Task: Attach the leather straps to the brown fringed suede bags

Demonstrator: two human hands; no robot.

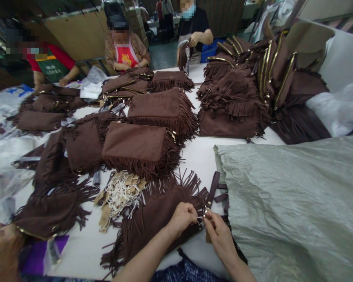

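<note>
A brown fringed bag point(157, 213) lies on the table right in front of me, its fringe pointing away and to the left. At its right corner, near the metal ring and the dark wrist strap point(213, 188), both hands meet. My left hand point(182, 219) pinches a thin white string. Close beside it, my right hand point(219, 231) is closed with fingertips at the same string; a tan tag point(208, 237) hangs partly hidden beneath it. Left of the bag sits a heap of tan tags with white strings point(122, 196).
Stacks of brown fringed bags point(135, 145) cover much of the white table point(82, 254). A grey-green woven sack point(291, 203) lies at right. Clear plastic bags point(6, 156) lie at left. Another person's hand point(4, 250) is at the lower left. Several people work across the table.
</note>
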